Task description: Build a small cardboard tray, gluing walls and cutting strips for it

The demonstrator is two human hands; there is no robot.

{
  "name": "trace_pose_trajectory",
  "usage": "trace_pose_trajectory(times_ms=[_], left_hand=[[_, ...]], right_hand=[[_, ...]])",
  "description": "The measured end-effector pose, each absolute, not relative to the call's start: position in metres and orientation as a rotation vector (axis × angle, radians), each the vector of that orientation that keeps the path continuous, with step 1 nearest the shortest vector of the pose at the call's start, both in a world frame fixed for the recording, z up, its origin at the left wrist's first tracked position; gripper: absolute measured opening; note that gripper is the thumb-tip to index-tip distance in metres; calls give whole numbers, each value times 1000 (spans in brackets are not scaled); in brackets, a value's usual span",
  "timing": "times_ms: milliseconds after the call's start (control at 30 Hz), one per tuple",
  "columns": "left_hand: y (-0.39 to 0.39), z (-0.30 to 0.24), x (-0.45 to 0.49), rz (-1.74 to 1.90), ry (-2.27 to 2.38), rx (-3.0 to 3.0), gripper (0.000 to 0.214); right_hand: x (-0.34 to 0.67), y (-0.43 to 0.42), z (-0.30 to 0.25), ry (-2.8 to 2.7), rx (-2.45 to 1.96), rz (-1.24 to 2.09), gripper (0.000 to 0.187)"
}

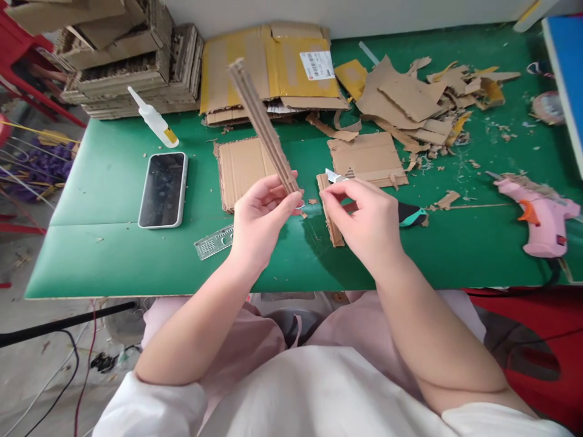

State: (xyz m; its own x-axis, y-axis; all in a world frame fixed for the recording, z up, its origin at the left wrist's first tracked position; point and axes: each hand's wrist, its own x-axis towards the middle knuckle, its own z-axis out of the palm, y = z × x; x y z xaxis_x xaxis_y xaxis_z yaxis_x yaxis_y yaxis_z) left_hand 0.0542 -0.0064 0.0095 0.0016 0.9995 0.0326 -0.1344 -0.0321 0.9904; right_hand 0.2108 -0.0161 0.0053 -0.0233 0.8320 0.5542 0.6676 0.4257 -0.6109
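My left hand [262, 215] is closed round the lower end of a long bundle of cardboard strips [259, 118], which rises tilted up and to the left over the green table [104, 243]. My right hand [364, 218] is beside it, fingers pinched together near the bundle's lower end; what they pinch is too small to make out. A utility knife [405, 213] with a teal and black handle lies on the table partly under the right hand, its blade pointing left. A short stack of cardboard strips [328, 212] lies below the hands.
A phone [164, 189] lies face up at left, with a clear ruler [214, 241] near it and a glue bottle [155, 121] behind. A pink glue gun [540, 218] is at right. Flat cardboard pieces [367, 156], scraps and stacked cardboard [132, 67] fill the back.
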Motion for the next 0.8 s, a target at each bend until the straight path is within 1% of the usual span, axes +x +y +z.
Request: trace_pose_trajectory(times_ms=[67, 167, 300, 400, 633, 700, 800], left_hand=[[-10, 10, 57, 1251, 1111, 1153, 25], [-14, 9, 59, 1203, 1142, 1224, 18], [-19, 8, 60, 1167, 1137, 1379, 16], [-21, 8, 60, 1169, 1156, 1532, 17], [-23, 11, 61, 1242, 1256, 1955, 17], [-23, 10, 62, 1251, 1260, 2008, 17], [-23, 8, 63, 1242, 1262, 2051, 17]], right_hand=[[209, -17, 6, -1769, -1268, 112, 11], [206, -19, 7, -1800, -1141, -41, 20], [202, -21, 8, -1826, -1093, -152, 20], [199, -21, 8, -1777, -1092, -102, 18], [194, -24, 5, -1619, -1127, 179, 18], [192, -25, 3, -1589, -1121, 187, 20], [190, -25, 0, -1594, -1098, 111, 24]])
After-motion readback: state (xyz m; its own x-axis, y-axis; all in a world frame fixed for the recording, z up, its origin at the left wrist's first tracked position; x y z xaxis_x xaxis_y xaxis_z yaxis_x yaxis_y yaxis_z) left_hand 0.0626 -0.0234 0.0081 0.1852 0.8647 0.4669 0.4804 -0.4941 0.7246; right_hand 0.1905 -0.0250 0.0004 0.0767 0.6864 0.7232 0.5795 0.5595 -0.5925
